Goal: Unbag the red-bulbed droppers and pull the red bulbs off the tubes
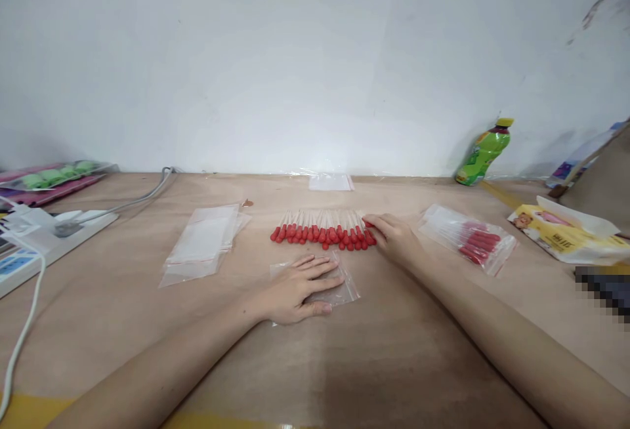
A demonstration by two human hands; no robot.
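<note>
A row of droppers point(325, 235) with red rubber bulbs and thin clear tubes lies across the middle of the table, bulbs toward me. At the row's right end, my right hand point(392, 235) has its fingers closed around the red bulb of one dropper; its thumb is partly hidden. My left hand point(300, 288) lies flat, fingers spread, on a clear zip bag point(348, 288) just in front of the row. To the left lies a stack of flat zip bags point(201, 239). Right of my right hand, a zip bag of droppers point(472, 239) holds several with red bulbs.
Another flat bag point(331, 182) lies by the wall. A green bottle point(485, 153) leans there on the right, behind a yellow tissue pack point(566, 235). On the left are a white power strip point(63, 245) with cables and a pack of green items point(59, 174).
</note>
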